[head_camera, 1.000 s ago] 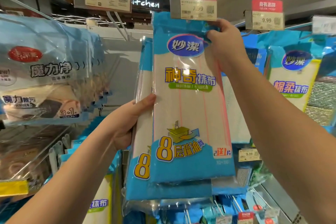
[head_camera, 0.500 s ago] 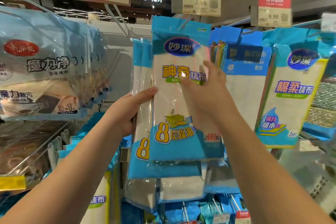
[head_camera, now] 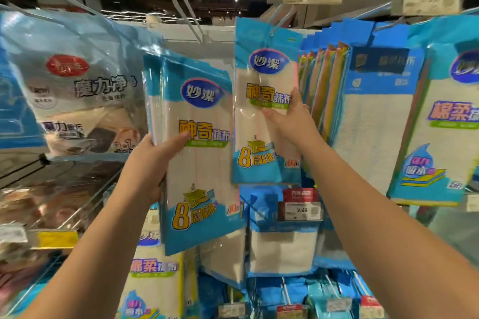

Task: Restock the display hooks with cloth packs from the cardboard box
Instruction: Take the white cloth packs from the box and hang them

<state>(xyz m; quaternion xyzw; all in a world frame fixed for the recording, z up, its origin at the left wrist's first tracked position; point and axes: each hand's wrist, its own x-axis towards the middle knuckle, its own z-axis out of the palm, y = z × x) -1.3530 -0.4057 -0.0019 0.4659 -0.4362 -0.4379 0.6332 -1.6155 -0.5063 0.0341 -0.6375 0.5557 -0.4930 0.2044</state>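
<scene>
My left hand (head_camera: 153, 163) grips a small stack of blue-and-white cloth packs (head_camera: 202, 158) by their left edge, thumb on the front pack, held tilted in front of the display. One matching cloth pack (head_camera: 264, 122) hangs on the display hook (head_camera: 282, 21) under a price tag. My right hand (head_camera: 293, 122) touches the front of that hanging pack near its right edge with relaxed fingers. The cardboard box is out of view.
Clear bags of other cloths (head_camera: 77, 90) hang on hooks at the left. Blue packs (head_camera: 375, 116) and another brand's packs (head_camera: 445, 124) fill the hooks to the right. More packs and price tags (head_camera: 300, 204) hang on the lower rows.
My right hand let go of the pack's top after hanging it and slid down its front. My left hand moved the remaining packs left, away from the hung pack.
</scene>
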